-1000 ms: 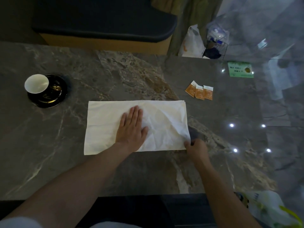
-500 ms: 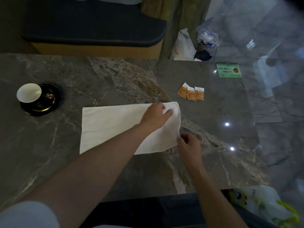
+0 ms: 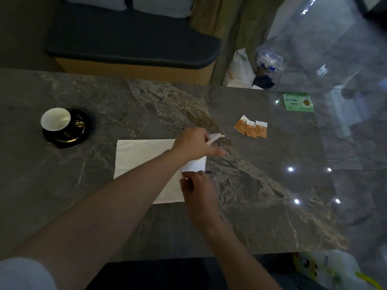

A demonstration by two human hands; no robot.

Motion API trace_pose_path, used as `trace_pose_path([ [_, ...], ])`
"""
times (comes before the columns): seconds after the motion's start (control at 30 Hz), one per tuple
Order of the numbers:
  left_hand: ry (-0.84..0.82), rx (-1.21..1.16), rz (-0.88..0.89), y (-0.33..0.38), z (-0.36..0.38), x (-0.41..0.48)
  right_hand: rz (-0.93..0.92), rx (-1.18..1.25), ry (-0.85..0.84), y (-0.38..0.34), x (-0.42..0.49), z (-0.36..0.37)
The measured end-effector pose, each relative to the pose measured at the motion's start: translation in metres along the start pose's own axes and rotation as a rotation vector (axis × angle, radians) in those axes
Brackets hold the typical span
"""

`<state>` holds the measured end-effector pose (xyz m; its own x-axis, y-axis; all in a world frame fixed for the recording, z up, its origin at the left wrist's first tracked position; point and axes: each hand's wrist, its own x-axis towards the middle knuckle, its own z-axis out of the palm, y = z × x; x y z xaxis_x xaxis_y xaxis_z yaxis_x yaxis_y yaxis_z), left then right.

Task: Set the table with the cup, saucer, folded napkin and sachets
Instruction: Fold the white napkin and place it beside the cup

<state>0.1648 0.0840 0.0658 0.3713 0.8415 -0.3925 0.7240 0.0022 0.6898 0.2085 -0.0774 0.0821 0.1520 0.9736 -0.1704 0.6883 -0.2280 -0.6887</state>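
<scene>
Lying lengthwise left-right, napkin (image 3: 142,158), right end lifted

Around the napkin (image 3: 144,158) the bench (image 3: 146,105) lies bare on most sides. Left of it stand the cup (image 3: 55,119) and saucer (image 3: 69,130); right and beyond it, three sachets (image 3: 250,129); farther right, a green card (image 3: 298,102).

Your surface (image 3: 146,231) is dark grey marble with pale and brown veins, glossy enough to catch small light spots at its right side. On it lie a white napkin (image 3: 142,155) near the middle, a black saucer (image 3: 72,132) carrying a white cup (image 3: 55,118) at the left, and three orange sachets (image 3: 250,129) side by side to the right. You also have a green card (image 3: 298,102) at the far right corner.
</scene>
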Motion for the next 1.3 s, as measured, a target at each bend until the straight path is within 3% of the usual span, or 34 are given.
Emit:
trace_pose_path([
  [0.07, 0.013, 0.082, 0.047, -0.009, -0.005, -0.004, -0.02, -0.001, -0.018, -0.007, 0.0, 0.008],
  [0.17, 0.123, -0.032, 0.041, -0.023, -0.016, -0.008, -0.034, 0.001, -0.054, -0.015, 0.002, 0.019],
  [0.4, 0.24, -0.237, -0.121, -0.068, -0.056, -0.031, -0.066, -0.012, -0.156, -0.03, 0.002, 0.057],
  [0.67, 0.236, -0.367, -0.304, -0.142, -0.082, -0.052, -0.178, -0.046, -0.275, -0.052, -0.008, 0.106],
  [1.0, 0.383, -0.266, -0.436, -0.197, -0.092, -0.066, -0.242, -0.136, -0.367, -0.065, -0.015, 0.149],
  [1.3, 0.389, -0.19, -0.425, -0.207, -0.092, -0.064, -0.291, -0.217, -0.347, -0.063, -0.016, 0.169],
])
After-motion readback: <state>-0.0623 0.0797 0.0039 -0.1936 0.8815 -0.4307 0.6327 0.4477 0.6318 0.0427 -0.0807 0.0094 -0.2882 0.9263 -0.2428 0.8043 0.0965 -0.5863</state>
